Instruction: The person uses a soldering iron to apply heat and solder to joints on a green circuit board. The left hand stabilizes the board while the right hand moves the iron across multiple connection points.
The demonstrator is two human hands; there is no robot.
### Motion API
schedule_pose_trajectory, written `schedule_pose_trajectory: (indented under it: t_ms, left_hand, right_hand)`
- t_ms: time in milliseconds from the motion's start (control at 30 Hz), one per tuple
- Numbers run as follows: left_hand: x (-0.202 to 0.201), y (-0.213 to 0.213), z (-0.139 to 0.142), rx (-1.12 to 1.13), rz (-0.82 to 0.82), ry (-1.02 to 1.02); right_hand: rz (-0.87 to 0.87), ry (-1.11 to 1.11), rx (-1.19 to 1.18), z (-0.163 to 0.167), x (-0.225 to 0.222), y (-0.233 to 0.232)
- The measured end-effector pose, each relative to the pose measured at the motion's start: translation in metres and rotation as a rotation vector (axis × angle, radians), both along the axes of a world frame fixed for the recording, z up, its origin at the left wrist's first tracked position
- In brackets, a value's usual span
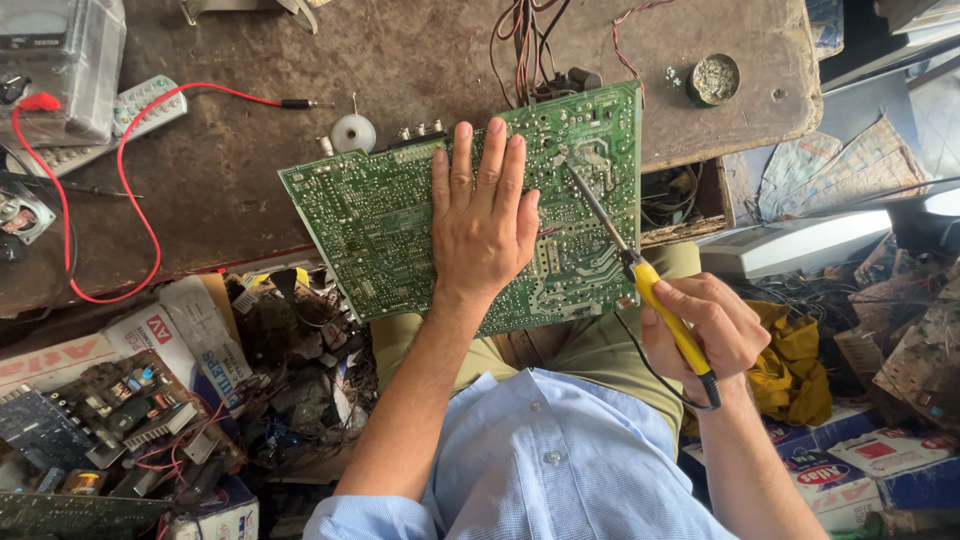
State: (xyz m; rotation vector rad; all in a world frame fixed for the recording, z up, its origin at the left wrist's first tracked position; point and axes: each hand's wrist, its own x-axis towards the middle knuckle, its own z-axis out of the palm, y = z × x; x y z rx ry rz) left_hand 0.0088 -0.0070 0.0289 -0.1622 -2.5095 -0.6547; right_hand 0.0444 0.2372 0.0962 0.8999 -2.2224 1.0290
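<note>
so left hand (483, 215) flat on pcb (380, 220), rt hand (705, 330) gripping soldering iron (640, 270) (worn, cluttered bench (250, 190)).

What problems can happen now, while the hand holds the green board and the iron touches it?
1. The left hand lies flat on the circuit board, close to the soldering iron tip; a slip could burn the fingers.
2. The board overhangs the table edge toward the lap, so it might tip if the hand lifts.
3. The iron's cord runs under the right hand near the lap; a snag could pull the tip off its spot.
</note>
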Motion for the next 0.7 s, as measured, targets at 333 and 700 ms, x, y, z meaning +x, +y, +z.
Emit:
schedule_pose_trajectory:
  t_ms: [333,700]
  left_hand:
    - [-0.0001,0.0007,-0.0010,-0.008,0.005,-0.005]
    - [-0.0013,-0.0002,-0.0002,0.003,-0.002,0.001]
  right_hand:
    - [-0.005,-0.016,0.030,0.0025,-0.0011,-0.0019]
    - [-0.058,-0.020,0.005,-0.0027,0.0023,-0.0017]
